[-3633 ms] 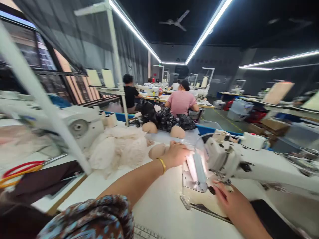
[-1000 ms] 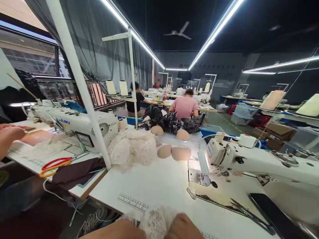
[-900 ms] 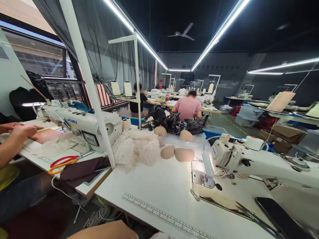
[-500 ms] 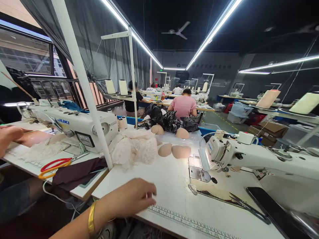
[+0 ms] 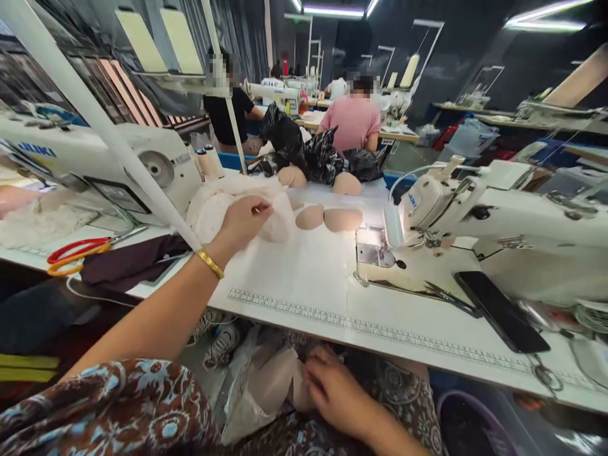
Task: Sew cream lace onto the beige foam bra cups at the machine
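Observation:
My left hand (image 5: pixel 244 221), with a gold bangle at its wrist, is over the pile of cream lace fabric (image 5: pixel 209 206) on the white table. Its fingers are curled together at the lace, and whether a piece is pinched is hard to see. Down at my lap, my right hand (image 5: pixel 332 386) rests with bent fingers on beige cup pieces with lace (image 5: pixel 270 386). To the right of the lace lie two beige cups (image 5: pixel 342 220). A sewing machine (image 5: pixel 418 202) stands further right, its needle area lit.
Black scissors (image 5: pixel 453 299) and a black phone (image 5: pixel 503 313) lie by the machine. A white pole (image 5: pixel 109 126) slants up at the left, near red-and-orange scissors (image 5: pixel 78 253). Black plastic bags (image 5: pixel 325 158) sit behind the cups. Two people work beyond.
The view has tilted down. My left hand has moved forward from above the table's front edge to the lace pile. My right hand and the pieces on my lap have come into view.

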